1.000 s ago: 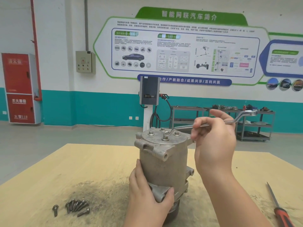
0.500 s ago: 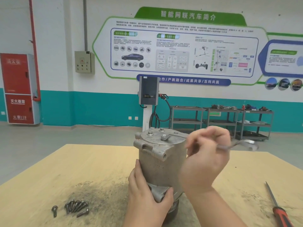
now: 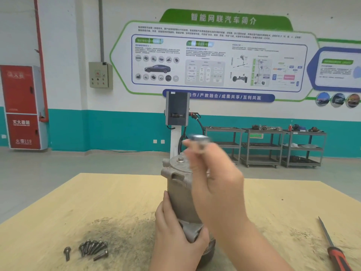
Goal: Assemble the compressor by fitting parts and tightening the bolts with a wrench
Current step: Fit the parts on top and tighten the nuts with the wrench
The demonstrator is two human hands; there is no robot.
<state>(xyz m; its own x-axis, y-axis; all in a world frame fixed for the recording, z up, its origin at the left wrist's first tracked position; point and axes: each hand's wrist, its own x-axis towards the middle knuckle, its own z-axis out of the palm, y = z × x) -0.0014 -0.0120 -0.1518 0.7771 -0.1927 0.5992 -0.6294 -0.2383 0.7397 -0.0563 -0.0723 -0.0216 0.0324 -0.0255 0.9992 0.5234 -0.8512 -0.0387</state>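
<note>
Wood table point(image 3: 97, 202): left hand point(image 3: 175, 229) grips upright compressor point(image 3: 179, 192), right hand point(image 3: 214, 182) holds blurred wrench point(image 3: 199, 138).

the right hand point(image 3: 215, 178) is motion-blurred and hides most of the compressor point(image 3: 179, 190) top. only a smeared end of the wrench point(image 3: 199, 138) shows above its fingers point(image 3: 192, 153). the screwdriver point(image 3: 334, 249) handle is cut off at the bottom edge.
</note>
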